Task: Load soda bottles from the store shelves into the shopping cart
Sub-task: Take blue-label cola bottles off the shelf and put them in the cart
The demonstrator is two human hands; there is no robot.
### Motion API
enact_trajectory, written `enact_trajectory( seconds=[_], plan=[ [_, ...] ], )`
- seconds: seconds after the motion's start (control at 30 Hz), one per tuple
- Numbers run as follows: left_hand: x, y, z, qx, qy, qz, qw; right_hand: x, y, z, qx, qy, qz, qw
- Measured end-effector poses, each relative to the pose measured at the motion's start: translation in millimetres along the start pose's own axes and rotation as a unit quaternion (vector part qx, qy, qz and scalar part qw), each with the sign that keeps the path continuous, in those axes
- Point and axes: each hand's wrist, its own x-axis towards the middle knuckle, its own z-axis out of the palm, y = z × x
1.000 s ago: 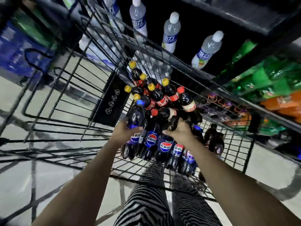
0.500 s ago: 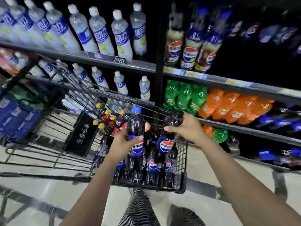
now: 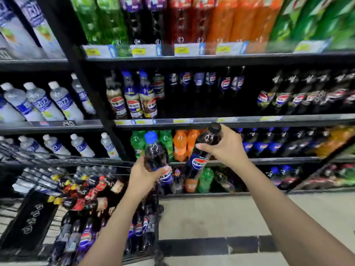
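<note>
Below and to the left of both grips sits the cart point(image 3: 80, 162), its wire basket already heaped with bottles point(image 3: 82, 198) lying on their sides. The left grip point(image 3: 142, 177) is wrapped round the lower body of a blue-capped bottle point(image 3: 155, 156), which stands nearly upright with its cap on top. The right grip point(image 3: 226, 146) is closed round the shoulder of a black-capped bottle point(image 3: 199, 160), just under the cap. That bottle tilts, its base hanging down and leftward from the grip.

The left grip is the nearer one, almost over the cart's right-hand wall, so I'd expect its bottle to go straight down. The right grip is further out, over bare floor point(image 3: 211, 217), and its bottle would have to cross leftward over that wall. A shelf edge point(image 3: 249, 120) runs close above the right grip, while the space between the two grips and the basket looks open. With the heap high on the side nearest the grips, a bottle dropped there could roll.
</note>
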Motion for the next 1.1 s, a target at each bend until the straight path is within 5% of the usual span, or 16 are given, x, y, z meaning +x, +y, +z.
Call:
enact_trajectory(
  seconds=[0.3, 0.7, 1.1],
  plan=[
    [51, 80, 52, 0.035, 0.047, 0.109, 0.992, 35, -5, -62, 0.020, 0.110, -0.043, 0.993],
    [161, 112, 89, 0.006, 0.066, 0.162, 0.985, 134, 8, -49, -0.004, 0.084, -0.058, 0.995],
    [248, 115, 116, 0.016, 0.045, 0.123, 0.991, 235, 30, -27, -0.065, 0.039, -0.027, 0.997]
  ],
)
